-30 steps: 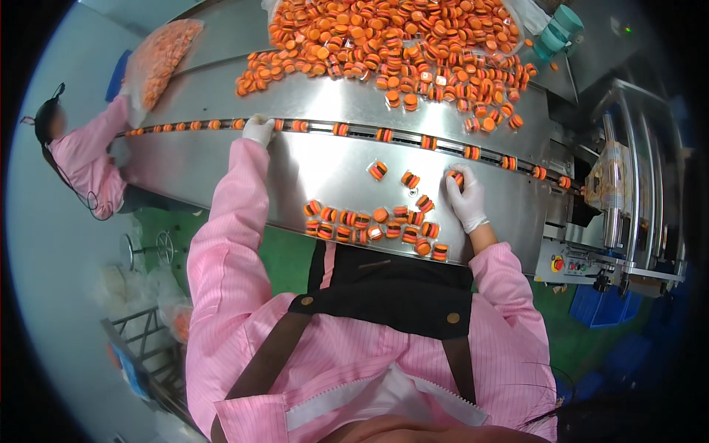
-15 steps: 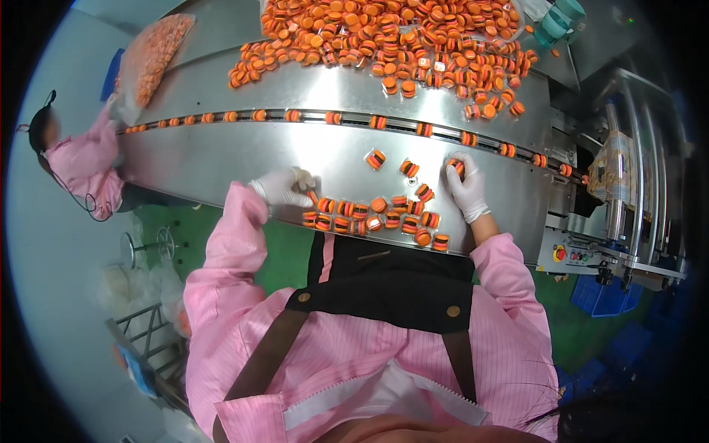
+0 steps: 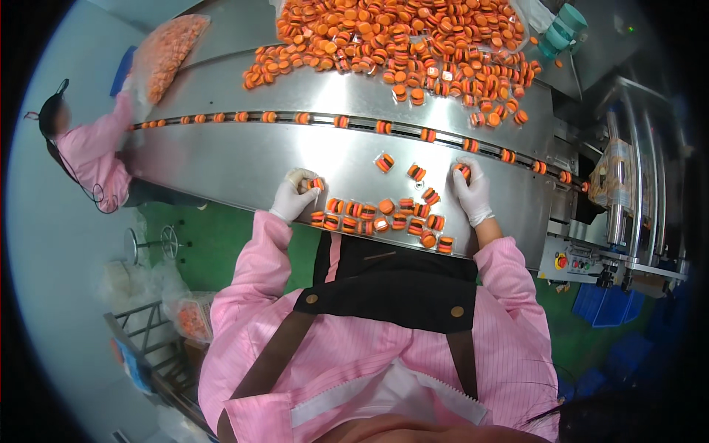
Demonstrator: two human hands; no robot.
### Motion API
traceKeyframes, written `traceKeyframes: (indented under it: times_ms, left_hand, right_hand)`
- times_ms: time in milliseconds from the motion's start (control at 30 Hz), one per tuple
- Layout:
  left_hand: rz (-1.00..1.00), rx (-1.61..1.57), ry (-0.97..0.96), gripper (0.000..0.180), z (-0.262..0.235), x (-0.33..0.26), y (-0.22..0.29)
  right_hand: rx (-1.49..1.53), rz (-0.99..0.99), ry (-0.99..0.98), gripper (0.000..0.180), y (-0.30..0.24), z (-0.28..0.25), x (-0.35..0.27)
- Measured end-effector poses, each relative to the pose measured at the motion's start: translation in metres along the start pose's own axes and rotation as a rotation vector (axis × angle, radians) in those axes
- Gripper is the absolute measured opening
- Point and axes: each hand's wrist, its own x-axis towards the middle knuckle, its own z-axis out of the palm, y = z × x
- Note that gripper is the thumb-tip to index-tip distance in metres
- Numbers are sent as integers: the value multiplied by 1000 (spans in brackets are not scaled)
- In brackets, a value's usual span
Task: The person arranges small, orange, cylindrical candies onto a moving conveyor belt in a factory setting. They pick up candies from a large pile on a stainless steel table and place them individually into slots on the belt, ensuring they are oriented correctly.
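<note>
Both my hands wear white gloves. My left hand (image 3: 292,196) is closed, pinching a burger-shaped candy (image 3: 316,183) in a clear wrapper between thumb and fingers, just above the steel table (image 3: 244,159). At the right, my right hand (image 3: 473,193) curls round another burger-shaped candy (image 3: 463,170), partly hidden by the fingers. Between the hands, along the near edge, lies a loose group of wrapped candies (image 3: 368,212), orange with dark and red layers. Two single candies, one of them a wrapped candy (image 3: 384,162), lie farther up toward the conveyor.
A narrow conveyor channel (image 3: 402,130) carries spaced candies across the table to a wrapping machine (image 3: 620,177) at the right. Beyond it spreads a large candy heap (image 3: 406,44). A co-worker (image 3: 88,159) in pink stands far left beside a filled plastic bag (image 3: 171,59). A teal container (image 3: 565,29) stands back right.
My left hand has lifted a candy from the left end of the near group and turned upward with it. My right hand keeps its candy. The co-worker's arm has reached farther forward.
</note>
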Motion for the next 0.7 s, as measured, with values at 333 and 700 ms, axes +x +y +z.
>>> traceKeyframes:
  times_ms: [333,700]
  left_hand:
    - [-169,-272,161,28,16,4,-16]
    - [-175,-261,166,29,14,-2,-19]
  right_hand:
    - [1072,723,-103,22,-92,-4,23]
    - [145,-1296,-965,11,-356,-19,-79]
